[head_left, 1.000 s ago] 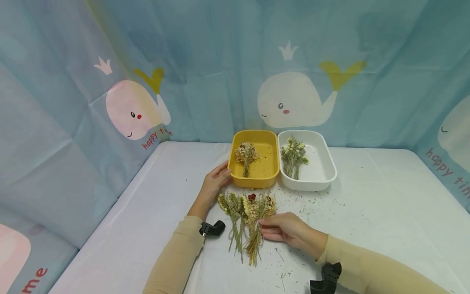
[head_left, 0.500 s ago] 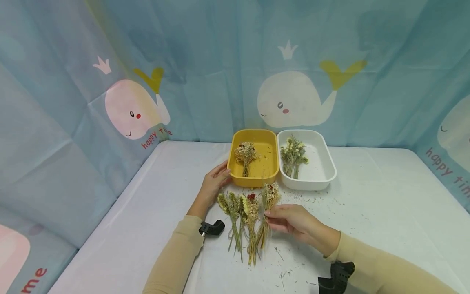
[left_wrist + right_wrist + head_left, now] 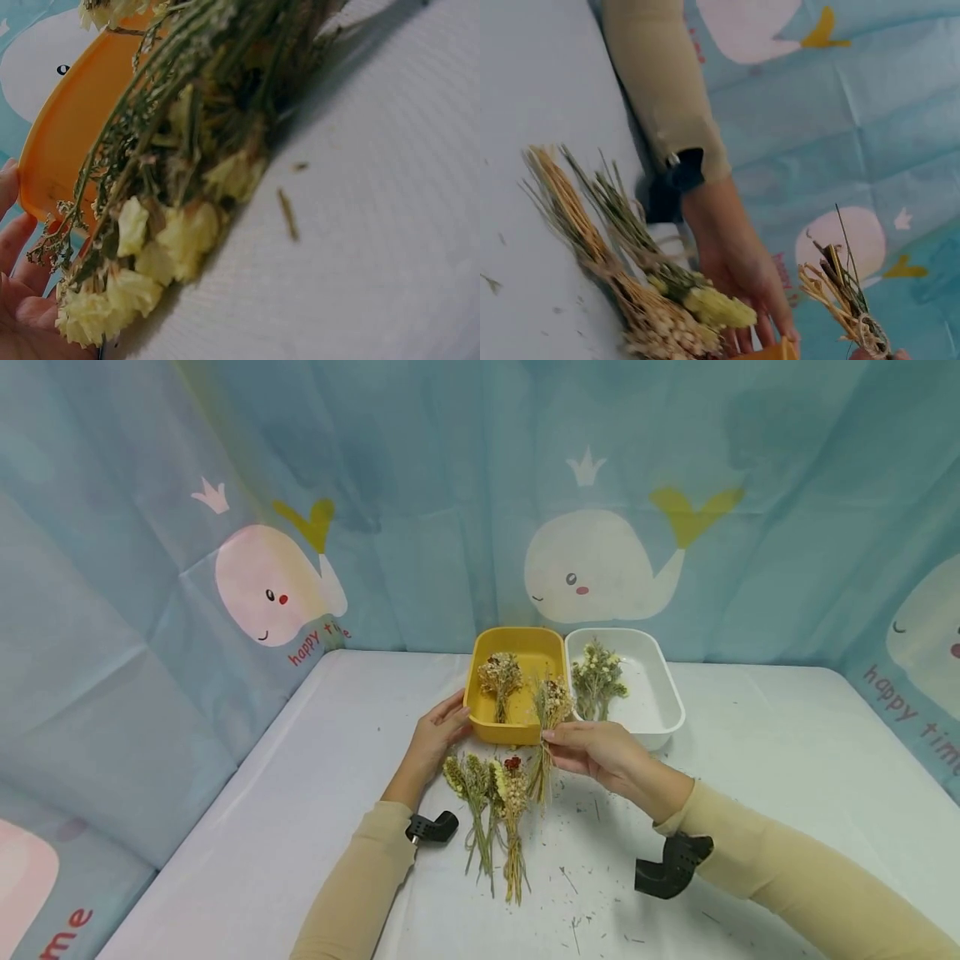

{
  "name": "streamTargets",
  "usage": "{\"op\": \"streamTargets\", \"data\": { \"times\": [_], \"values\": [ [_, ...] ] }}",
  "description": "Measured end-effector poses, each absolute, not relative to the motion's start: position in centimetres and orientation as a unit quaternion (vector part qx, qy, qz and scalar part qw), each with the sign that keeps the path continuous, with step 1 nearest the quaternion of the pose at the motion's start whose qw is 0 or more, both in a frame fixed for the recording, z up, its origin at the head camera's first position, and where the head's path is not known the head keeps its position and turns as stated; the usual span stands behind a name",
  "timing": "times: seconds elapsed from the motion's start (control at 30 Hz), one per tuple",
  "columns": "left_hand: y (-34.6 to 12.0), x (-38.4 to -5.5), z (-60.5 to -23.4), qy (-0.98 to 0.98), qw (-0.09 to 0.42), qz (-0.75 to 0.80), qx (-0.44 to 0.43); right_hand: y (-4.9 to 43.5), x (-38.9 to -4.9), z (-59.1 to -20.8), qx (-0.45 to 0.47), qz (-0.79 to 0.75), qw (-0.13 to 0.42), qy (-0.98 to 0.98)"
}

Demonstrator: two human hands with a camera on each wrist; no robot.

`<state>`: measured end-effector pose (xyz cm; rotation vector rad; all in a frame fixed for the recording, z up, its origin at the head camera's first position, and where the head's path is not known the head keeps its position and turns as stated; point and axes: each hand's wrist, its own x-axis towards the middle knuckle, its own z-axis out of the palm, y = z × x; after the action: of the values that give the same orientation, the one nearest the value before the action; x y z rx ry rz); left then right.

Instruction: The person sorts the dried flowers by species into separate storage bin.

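My right hand point(image 3: 600, 753) pinches a small bunch of dried flowers point(image 3: 553, 700) by its tied stems. The blossoms hang over the front right rim of the yellow bin point(image 3: 517, 733). In the right wrist view the twine-tied stems point(image 3: 847, 300) of that bunch stick up above the fingertips. My left hand point(image 3: 437, 731) rests its fairly straight fingers against the yellow bin's left wall. Another dried bunch point(image 3: 500, 675) lies inside that bin. On the table in front are a pale bunch with a red flower point(image 3: 513, 802) and greenish-yellow bunches point(image 3: 476, 781).
Right beside the yellow bin stands a white bin point(image 3: 671, 689) holding a green and yellow bunch point(image 3: 597, 670). Bits of stem litter the white tablecloth point(image 3: 592, 877). A blue whale-print curtain point(image 3: 435, 560) closes off the back and sides.
My right hand has lifted the rightmost bunch from the row on the table and carried it forward to the yellow bin's front edge. The left hand has stayed in place.
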<state>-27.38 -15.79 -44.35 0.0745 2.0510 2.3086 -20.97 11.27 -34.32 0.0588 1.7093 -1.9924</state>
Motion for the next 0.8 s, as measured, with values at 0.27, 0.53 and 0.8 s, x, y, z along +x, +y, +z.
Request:
{"op": "streamTargets", "data": {
  "times": [0.27, 0.53, 0.8],
  "values": [
    [-15.8, -27.4, -44.3, 0.668, 0.027, 0.743, 0.024, 10.3, -24.3, -32.2, 0.049, -0.736, 0.241, 0.631],
    [-15.7, -27.3, -44.3, 0.669, 0.023, 0.742, 0.022, 9.3, -27.5, -31.9, 0.059, -0.738, 0.234, 0.631],
    [-15.7, -27.5, -44.7, 0.668, 0.019, 0.743, 0.026, 8.7, -29.9, -32.2, 0.081, -0.74, 0.225, 0.628]
  ]
}}
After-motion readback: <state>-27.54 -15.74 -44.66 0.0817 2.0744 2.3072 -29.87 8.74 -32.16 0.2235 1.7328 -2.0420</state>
